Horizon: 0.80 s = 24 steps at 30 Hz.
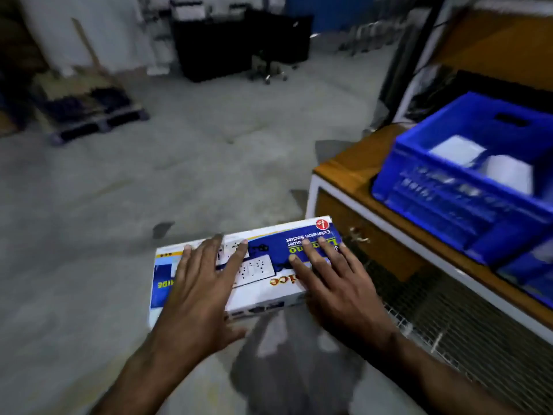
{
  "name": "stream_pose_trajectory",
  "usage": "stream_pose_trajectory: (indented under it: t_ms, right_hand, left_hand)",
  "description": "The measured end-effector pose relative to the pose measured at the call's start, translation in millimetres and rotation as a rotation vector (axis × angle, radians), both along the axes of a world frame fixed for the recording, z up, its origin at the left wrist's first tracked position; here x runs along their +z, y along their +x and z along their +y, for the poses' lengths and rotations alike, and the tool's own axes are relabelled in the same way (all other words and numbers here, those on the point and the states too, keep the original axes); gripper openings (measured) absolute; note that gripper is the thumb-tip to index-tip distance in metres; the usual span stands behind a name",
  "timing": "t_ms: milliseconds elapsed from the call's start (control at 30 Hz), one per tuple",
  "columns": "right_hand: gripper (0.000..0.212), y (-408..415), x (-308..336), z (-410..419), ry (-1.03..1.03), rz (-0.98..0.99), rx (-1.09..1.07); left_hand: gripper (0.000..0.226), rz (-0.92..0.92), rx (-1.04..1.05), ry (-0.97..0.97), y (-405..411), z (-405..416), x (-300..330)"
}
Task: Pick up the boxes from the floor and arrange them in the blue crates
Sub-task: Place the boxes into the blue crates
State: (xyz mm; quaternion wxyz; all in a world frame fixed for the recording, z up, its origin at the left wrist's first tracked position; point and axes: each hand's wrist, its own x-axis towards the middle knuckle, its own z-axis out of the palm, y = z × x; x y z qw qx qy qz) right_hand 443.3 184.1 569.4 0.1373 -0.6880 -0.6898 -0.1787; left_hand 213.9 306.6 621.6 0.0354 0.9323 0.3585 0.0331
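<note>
Left hand: fingers spread and straight across the top face of the extension socket box, thumb below the near edge; grip wide apart, palm over the box's left half. Right hand: fingers likewise splayed flat on the right half, thumb at the near edge; whether the thumbs bear on the underside cannot be told. Box lies flat and lengthwise between the two hands, above the grey concrete floor, just left of the wooden worktop. Blue crate stands on that worktop, well right of the box, with white boxes inside. Picture blurred.
</note>
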Motion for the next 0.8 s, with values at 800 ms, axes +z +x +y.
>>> stream_pose_trajectory:
  t_ms: [800]
  right_hand:
    - [0.083,320,158,-302,0.129,0.074,-1.09]
  left_hand:
    - [0.08,-0.705,-0.914,0.259,567,-197,129]
